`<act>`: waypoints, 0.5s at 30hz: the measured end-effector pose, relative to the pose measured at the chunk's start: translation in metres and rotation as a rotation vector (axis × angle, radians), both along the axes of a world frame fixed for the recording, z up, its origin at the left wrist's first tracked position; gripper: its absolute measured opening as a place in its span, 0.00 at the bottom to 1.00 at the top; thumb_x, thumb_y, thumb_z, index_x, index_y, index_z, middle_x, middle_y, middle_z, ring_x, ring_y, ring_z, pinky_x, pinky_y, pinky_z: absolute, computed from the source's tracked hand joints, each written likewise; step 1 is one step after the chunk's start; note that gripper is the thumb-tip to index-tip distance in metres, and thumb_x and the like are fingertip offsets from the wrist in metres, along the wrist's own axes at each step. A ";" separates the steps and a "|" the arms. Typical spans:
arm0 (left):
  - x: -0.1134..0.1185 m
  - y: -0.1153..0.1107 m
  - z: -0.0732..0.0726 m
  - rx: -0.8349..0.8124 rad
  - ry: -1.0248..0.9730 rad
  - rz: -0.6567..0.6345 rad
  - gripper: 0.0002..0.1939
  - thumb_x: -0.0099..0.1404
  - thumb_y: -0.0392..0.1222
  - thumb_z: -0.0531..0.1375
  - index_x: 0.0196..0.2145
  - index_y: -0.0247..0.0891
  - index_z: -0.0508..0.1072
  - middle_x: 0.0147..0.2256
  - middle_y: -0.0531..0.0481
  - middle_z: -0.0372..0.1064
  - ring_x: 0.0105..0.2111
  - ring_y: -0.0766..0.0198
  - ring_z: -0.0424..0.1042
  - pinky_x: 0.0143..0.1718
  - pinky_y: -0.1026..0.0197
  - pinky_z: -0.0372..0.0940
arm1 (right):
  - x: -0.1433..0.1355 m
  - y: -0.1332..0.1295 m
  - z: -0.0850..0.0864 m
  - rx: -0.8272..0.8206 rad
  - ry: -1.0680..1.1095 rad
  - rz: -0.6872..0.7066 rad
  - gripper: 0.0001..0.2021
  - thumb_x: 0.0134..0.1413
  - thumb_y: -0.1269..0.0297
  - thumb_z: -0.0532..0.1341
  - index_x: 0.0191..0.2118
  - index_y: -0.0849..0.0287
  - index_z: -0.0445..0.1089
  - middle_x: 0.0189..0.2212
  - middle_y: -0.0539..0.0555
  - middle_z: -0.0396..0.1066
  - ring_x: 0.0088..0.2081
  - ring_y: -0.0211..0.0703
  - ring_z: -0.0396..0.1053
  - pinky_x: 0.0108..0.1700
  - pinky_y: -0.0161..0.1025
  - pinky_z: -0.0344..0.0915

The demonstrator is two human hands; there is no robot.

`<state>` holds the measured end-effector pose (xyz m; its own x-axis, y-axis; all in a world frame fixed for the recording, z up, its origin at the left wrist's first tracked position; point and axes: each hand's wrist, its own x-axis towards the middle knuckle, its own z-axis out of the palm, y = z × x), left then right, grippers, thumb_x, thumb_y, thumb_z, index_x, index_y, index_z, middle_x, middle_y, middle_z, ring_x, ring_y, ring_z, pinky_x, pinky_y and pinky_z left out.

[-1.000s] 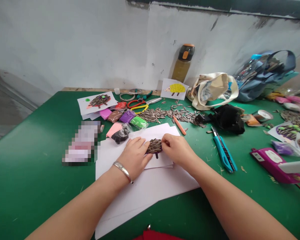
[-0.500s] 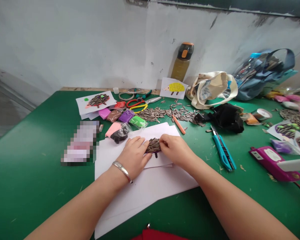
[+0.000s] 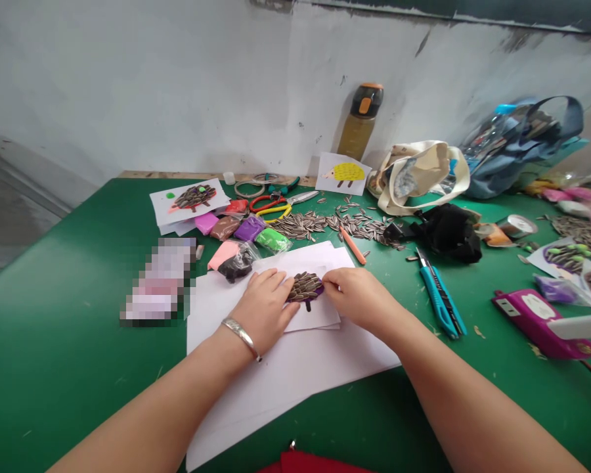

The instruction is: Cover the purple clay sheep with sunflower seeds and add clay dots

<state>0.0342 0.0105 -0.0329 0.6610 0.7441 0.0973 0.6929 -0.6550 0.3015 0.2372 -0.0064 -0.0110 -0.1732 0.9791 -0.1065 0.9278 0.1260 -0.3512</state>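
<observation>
Hands: left hand (image 3: 264, 309) steadies paper (image 3: 320, 314); right hand (image 3: 355, 297) touches seed figure (image 3: 304, 287).

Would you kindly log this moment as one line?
left hand: flat on paper | right hand: fingertips at seed hedgehog | green table

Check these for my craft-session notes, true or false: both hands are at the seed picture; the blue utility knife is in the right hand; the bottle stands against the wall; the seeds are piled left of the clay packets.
1. Both the left hand and right hand touch the seed hedgehog: true.
2. The blue utility knife is in the right hand: false, it lies on the green table.
3. The bottle stands against the wall: true.
4. The sunflower seeds lie left of the clay packets: false, they lie to their right.
</observation>
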 end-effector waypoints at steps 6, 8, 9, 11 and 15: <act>0.000 -0.001 0.000 -0.001 0.003 0.008 0.16 0.65 0.42 0.54 0.49 0.34 0.67 0.49 0.39 0.67 0.52 0.48 0.62 0.55 0.40 0.56 | -0.002 0.000 -0.001 0.026 -0.012 0.023 0.13 0.56 0.70 0.51 0.24 0.58 0.67 0.26 0.52 0.71 0.29 0.38 0.64 0.30 0.35 0.50; 0.000 -0.001 0.000 0.006 -0.002 0.006 0.15 0.65 0.42 0.54 0.48 0.35 0.67 0.48 0.39 0.67 0.52 0.49 0.62 0.55 0.40 0.57 | -0.003 0.000 -0.001 0.031 -0.015 0.030 0.12 0.56 0.71 0.51 0.25 0.58 0.67 0.26 0.52 0.71 0.29 0.39 0.64 0.31 0.35 0.51; 0.000 -0.001 -0.001 0.011 -0.006 0.004 0.15 0.65 0.42 0.54 0.48 0.35 0.67 0.48 0.40 0.67 0.52 0.49 0.62 0.54 0.40 0.57 | -0.003 0.000 -0.002 0.030 -0.018 0.032 0.12 0.56 0.71 0.51 0.25 0.58 0.67 0.26 0.52 0.71 0.29 0.39 0.64 0.31 0.35 0.51; -0.001 -0.001 -0.001 0.021 -0.015 0.001 0.14 0.65 0.42 0.54 0.48 0.37 0.67 0.48 0.41 0.67 0.52 0.49 0.62 0.54 0.41 0.57 | -0.003 0.000 -0.002 0.026 -0.026 0.033 0.12 0.56 0.70 0.51 0.25 0.58 0.68 0.26 0.52 0.71 0.29 0.39 0.65 0.31 0.35 0.51; 0.000 -0.001 -0.001 0.023 -0.014 0.006 0.15 0.65 0.42 0.54 0.48 0.36 0.67 0.48 0.40 0.67 0.52 0.49 0.62 0.54 0.40 0.57 | -0.005 -0.001 -0.002 0.025 -0.042 0.034 0.13 0.57 0.70 0.51 0.25 0.58 0.67 0.26 0.52 0.71 0.29 0.39 0.64 0.31 0.36 0.51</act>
